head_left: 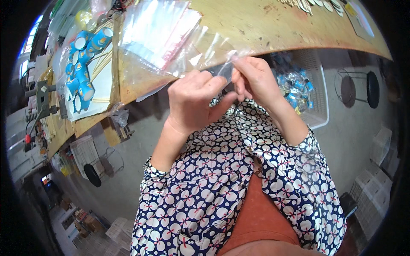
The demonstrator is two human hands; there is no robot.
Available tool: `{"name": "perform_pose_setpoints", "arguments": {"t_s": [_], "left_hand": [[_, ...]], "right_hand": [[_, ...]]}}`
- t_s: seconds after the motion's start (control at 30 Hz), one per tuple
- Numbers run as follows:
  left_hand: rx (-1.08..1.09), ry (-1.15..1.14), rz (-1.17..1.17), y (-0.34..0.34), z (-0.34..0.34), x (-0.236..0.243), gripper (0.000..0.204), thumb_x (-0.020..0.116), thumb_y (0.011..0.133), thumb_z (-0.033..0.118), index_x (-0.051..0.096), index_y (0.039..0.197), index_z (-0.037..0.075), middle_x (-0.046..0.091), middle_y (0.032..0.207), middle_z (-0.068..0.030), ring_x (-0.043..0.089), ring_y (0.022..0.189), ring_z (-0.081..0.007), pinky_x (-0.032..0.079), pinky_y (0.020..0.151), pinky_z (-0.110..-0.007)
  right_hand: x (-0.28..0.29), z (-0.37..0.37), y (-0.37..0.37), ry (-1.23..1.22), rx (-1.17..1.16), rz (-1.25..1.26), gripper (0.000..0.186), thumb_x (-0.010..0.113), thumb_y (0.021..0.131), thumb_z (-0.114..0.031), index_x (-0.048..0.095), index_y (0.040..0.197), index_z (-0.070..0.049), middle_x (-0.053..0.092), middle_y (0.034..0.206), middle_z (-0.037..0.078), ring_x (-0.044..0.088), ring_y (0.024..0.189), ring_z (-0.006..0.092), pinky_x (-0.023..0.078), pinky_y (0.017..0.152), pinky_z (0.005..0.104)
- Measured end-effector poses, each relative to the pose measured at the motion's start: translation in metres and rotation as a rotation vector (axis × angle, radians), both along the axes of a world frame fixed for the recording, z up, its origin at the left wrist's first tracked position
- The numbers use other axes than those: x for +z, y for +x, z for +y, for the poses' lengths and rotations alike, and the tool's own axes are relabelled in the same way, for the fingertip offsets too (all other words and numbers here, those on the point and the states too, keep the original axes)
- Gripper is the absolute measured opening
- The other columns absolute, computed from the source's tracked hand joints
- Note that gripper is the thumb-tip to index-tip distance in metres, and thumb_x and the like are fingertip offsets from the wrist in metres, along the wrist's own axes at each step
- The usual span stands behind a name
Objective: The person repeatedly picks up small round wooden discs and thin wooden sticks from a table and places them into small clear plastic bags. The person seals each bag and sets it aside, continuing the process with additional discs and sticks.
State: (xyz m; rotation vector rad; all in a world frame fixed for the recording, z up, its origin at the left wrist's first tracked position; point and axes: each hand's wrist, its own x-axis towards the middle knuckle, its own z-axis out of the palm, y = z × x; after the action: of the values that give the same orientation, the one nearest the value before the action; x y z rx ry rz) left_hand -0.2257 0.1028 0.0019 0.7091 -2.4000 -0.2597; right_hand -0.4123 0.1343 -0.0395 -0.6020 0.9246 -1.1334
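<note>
Both hands are raised in front of my body at the near edge of the table, with a small clear plastic bag [224, 68] between them. My right hand [257, 80] pinches the bag near its upper corner, fingers bent. Curled fingers of my left hand [194, 99] close at the bag's other side, while the thumb stands away from them. Whatever the bag may hold is hidden by the fingers. Just beyond my left hand lies a spread stack of clear plastic bags [149, 36] with red edges.
Blue paper cups [81, 72] and thin wooden sticks [101, 64] lie on a white tray at the left. Below the table edge, right of my hands, a white plastic basket [321, 91] holds several bagged blue pieces. Flat wooden pieces [299, 4] lie at the far right; a black stool [373, 89] stands beyond the basket.
</note>
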Motion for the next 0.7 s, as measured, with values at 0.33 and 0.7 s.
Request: {"name": "perform_pose_setpoints", "arguments": {"t_s": [0.33,0.7], "left_hand": [[-0.028,-0.040,0.123,0.058,0.013,0.010,0.024,0.082,0.081,0.022,0.059,0.080,0.013,0.049,0.071,-0.0010,0.053,0.061,-0.0195,0.044,0.053,-0.034],[1.032,-0.016,-0.006,0.239,-0.086,0.019,0.039,0.072,0.092,0.024,0.062,0.126,0.006,0.068,0.114,-0.0147,0.070,0.087,-0.0252,0.056,0.082,-0.040]], "right_hand": [[0.064,0.027,0.021,-1.113,0.114,1.129,0.038,0.081,0.082,-0.013,0.067,0.115,0.000,0.072,0.099,0.016,0.070,0.080,0.0303,0.056,0.064,0.0347],[0.000,0.043,0.012,-0.903,0.448,0.978,0.031,0.068,0.075,0.009,0.073,0.103,-0.003,0.062,0.086,0.013,0.063,0.088,0.0326,0.054,0.076,0.0411]]}}
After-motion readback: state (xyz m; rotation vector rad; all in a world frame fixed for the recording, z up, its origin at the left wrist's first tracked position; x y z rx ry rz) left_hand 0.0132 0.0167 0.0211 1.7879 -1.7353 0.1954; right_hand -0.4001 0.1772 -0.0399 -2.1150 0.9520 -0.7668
